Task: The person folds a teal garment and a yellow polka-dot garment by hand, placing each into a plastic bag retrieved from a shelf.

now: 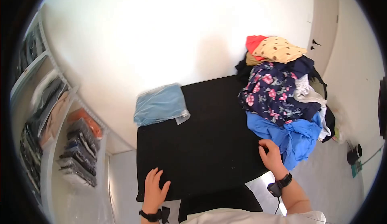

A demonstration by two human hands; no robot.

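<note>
My left hand (155, 187) lies on the front left part of the black-covered table (201, 143), fingers loosely spread, holding nothing. At the right edge of the table rests my right hand (272, 155), its thumb apart from its bent fingers and nothing visible in it. Just beside that hand hangs a blue garment (302, 139), the lowest of a heap of clothes. Above it in the heap is a navy garment with pink flowers (270, 89). A folded light-blue garment in a clear plastic bag (161, 105) lies at the back left corner of the table.
A cream spotted cloth (280, 50) and a red one (254, 42) top the heap. White shelves (48, 171) on the left hold several bagged garments (78, 155). A white wall (141, 34) stands behind the table. At right are a door (324, 26) and a black cup-like object (354, 154).
</note>
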